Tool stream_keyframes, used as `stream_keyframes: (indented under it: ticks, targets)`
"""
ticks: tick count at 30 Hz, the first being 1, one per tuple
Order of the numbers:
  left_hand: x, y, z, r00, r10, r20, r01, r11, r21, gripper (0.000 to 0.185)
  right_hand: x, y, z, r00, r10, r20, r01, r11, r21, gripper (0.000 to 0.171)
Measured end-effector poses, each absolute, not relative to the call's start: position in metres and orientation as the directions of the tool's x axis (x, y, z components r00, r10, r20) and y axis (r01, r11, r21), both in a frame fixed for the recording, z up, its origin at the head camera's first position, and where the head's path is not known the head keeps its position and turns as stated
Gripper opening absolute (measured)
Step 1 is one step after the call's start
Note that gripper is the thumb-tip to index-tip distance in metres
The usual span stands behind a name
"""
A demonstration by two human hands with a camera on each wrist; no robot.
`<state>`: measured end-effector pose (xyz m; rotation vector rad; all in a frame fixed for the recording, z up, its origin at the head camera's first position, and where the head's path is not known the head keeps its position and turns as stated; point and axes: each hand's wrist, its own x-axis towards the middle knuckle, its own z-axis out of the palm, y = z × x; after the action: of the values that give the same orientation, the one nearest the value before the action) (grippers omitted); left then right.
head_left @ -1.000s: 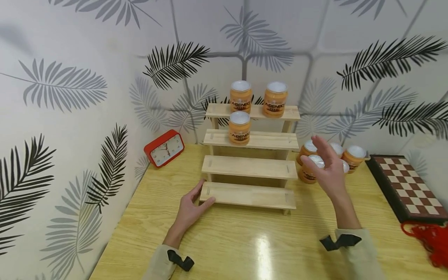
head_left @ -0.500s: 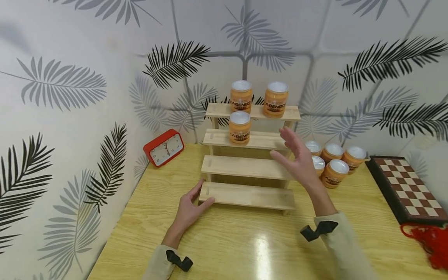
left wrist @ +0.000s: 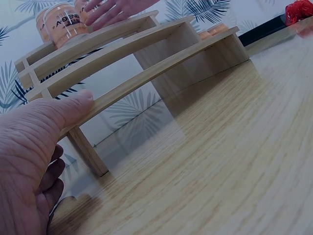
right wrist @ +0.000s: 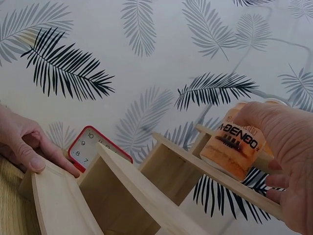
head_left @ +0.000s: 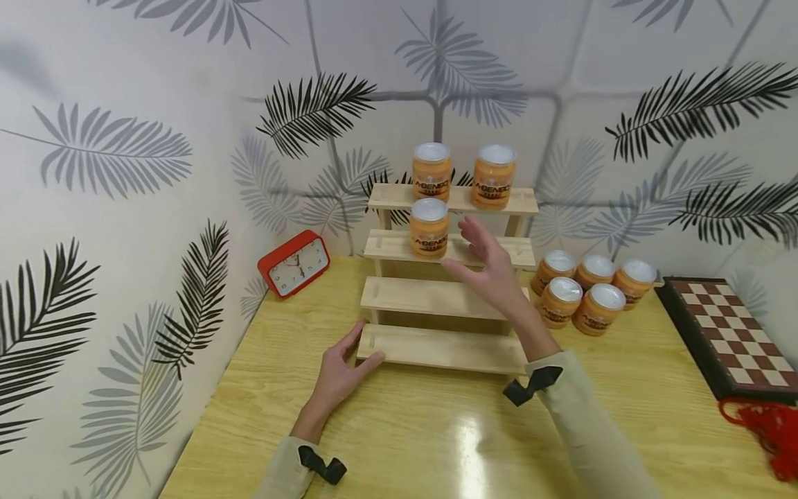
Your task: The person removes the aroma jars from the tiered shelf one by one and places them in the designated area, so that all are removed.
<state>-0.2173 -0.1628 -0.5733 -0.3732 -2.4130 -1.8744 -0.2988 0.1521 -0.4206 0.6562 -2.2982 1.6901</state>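
A four-step wooden display shelf (head_left: 430, 296) stands on the table. My left hand (head_left: 339, 374) grips the left end of its lowest board; in the left wrist view the thumb lies on top and the other fingers curl below. An orange jar (head_left: 429, 235) with a silvery lid stands on the second board from the top, left of centre. My right hand (head_left: 495, 277) is just right of this jar, thumb and fingers spread apart; in the right wrist view it overlaps the jar (right wrist: 232, 147). Two like jars, one left (head_left: 431, 177) and one right (head_left: 493, 186), stand on the top board.
Several more orange jars (head_left: 598, 312) are grouped on the table right of the shelf. A red alarm clock (head_left: 294, 265) stands at the left. Farther right lie a chessboard (head_left: 736, 333) and a red tasselled cord (head_left: 769, 433). Leaf-patterned wall (head_left: 486, 76) rises behind.
My right hand has moved left from above the grouped jars to beside the jar on the second board, staying spread. The left hand keeps its grip on the lowest board.
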Motion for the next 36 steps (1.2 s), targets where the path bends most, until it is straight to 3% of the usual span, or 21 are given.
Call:
stream_keyframes:
  ticks: [12,21,36]
  targets:
    - [-0.215,-0.163,-0.573,-0.971,0.142,0.192,0.221,0.225,0.949,0.081,-0.311,0.132,-0.413,-0.879,-0.231,0.418,-0.468,0.243,-0.850,0.085]
    - [-0.215,-0.163,-0.573,-0.970,0.153,0.190,0.221,0.219,0.950,0.081,-0.322,0.117,-0.410,-0.872,-0.233,0.430,-0.470,0.155,-0.869,0.079]
    - [-0.217,-0.164,-0.575,-0.973,0.152,0.175,0.208,0.232,0.950,0.081,-0.331,0.107,-0.409,-0.887,-0.194,0.420,-0.457,0.236,-0.857,0.084]
